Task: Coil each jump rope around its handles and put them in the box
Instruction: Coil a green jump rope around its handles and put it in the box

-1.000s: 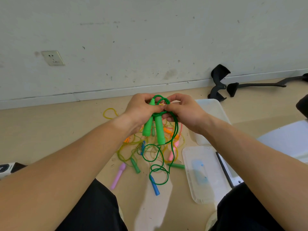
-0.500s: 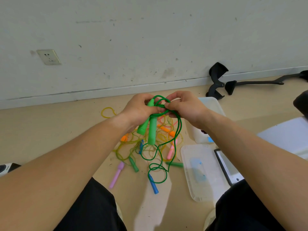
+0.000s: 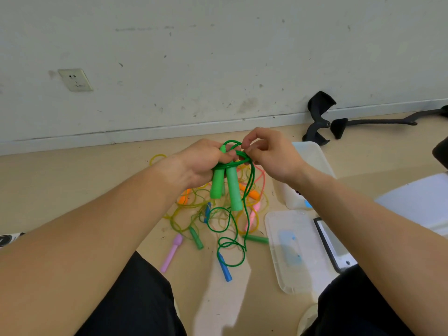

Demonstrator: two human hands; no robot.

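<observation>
On the floor [image 3: 72, 185], the clear box [image 3: 315, 156] is sitting just behind the right hand [image 3: 271, 156], and a tangle of other ropes [image 3: 194, 209] is lying beneath both hands. The left hand [image 3: 202, 162] is gripping the two handles [image 3: 217, 183] of the green jump rope [image 3: 235, 190] side by side in the air. The right hand's fingers [image 3: 247, 141] are pinching its cord [image 3: 250, 184] at the handle tops, with the slack hanging to the floor.

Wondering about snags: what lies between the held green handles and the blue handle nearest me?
Head view: loose loops of the green cord hang between green handles and blue handle.
</observation>
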